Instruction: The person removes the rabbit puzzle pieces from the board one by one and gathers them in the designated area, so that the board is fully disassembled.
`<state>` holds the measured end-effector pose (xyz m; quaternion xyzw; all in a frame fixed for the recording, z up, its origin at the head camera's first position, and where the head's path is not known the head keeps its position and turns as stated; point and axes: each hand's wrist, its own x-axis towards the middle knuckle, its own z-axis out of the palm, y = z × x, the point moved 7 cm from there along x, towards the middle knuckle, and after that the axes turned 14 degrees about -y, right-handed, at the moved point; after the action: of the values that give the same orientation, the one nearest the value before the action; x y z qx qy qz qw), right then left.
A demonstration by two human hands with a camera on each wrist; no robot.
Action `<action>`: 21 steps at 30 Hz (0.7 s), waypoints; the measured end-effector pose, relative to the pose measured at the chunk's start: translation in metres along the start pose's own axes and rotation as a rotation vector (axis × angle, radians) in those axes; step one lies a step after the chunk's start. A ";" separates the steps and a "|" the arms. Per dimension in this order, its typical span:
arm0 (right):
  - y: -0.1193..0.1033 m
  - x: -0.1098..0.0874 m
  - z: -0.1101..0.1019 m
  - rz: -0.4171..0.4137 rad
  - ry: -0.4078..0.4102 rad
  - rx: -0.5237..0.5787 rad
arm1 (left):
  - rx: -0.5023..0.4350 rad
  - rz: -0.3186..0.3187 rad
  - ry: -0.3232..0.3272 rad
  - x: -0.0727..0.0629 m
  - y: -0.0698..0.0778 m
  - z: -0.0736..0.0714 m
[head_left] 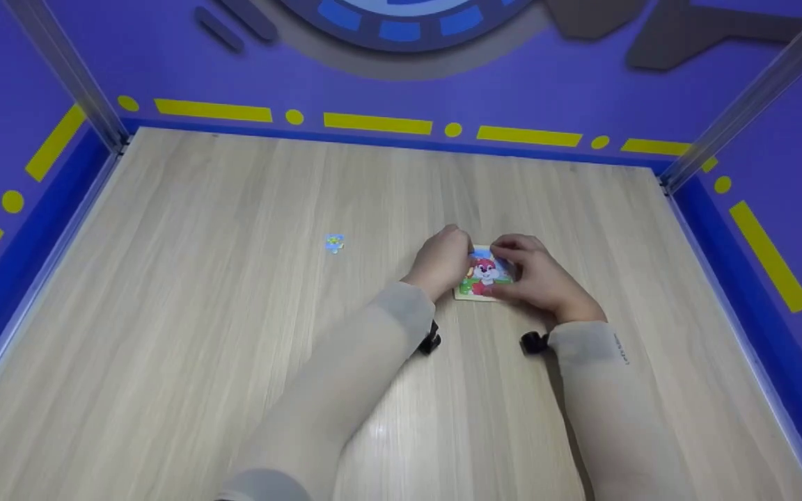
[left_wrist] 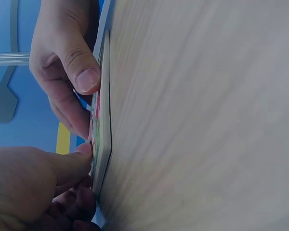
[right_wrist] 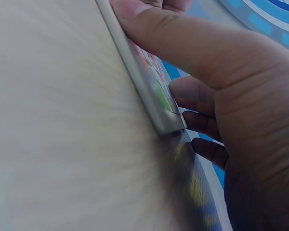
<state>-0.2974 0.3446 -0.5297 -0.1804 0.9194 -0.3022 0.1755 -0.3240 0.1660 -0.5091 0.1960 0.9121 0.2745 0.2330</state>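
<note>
Right of centre on the wood-grain tabletop (head_left: 234, 313), a small jigsaw puzzle (head_left: 486, 273) of a pink cartoon animal on a pale, thin backing board (left_wrist: 105, 130) appears to lie flat between two bare hands. The right hand (head_left: 544, 282) curves around its right side, the thumb on the near part of the picture and the other fingers bent about the right and far edges, so the board is held between them. The left hand (head_left: 443, 257) is at the left edge, thumb and fingers drawn in close together; whether a piece is pinched between them cannot be told, as the hand hides that spot.

The likeliest trouble, I judge, is sideways force. If the left fingers push harder than the right hand braces, the board could slide or swivel on the tabletop, and pieces along its edges could ride up. The right thumb bears on the picture itself, so a shift of it might drag a piece out of line. Pressing on a tab that is not lined up could lift its neighbours or bend the card, if it is card. A loose jigsaw piece (head_left: 335, 243), perhaps more than one, lies well apart to the left, beyond the left forearm (head_left: 345, 376); a careless sweep of that sleeve could knock it away or turn it over.
</note>
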 end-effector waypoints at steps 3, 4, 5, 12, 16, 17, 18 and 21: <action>-0.001 0.000 -0.002 -0.007 0.035 -0.034 | 0.004 0.002 0.001 0.000 0.000 0.000; -0.002 0.000 -0.003 -0.009 0.045 -0.039 | 0.002 0.002 0.002 0.000 0.000 0.000; -0.002 0.000 -0.004 -0.011 0.052 -0.043 | 0.001 0.003 0.003 0.000 0.000 -0.001; -0.003 0.000 -0.004 0.018 0.037 -0.039 | -0.015 -0.008 0.000 -0.002 0.000 -0.001; -0.004 0.000 -0.005 0.046 0.017 -0.025 | -0.010 -0.002 -0.010 0.000 0.000 -0.001; -0.004 0.000 -0.005 0.053 0.015 -0.020 | -0.010 0.002 -0.009 0.000 0.000 -0.001; -0.004 0.000 -0.005 0.054 0.014 -0.017 | -0.007 0.005 -0.009 0.000 -0.001 -0.001; -0.005 0.001 -0.004 0.054 0.007 -0.007 | -0.013 0.006 -0.010 0.001 -0.003 -0.001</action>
<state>-0.2988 0.3420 -0.5235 -0.1550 0.9257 -0.2948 0.1796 -0.3261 0.1643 -0.5104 0.1984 0.9087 0.2799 0.2378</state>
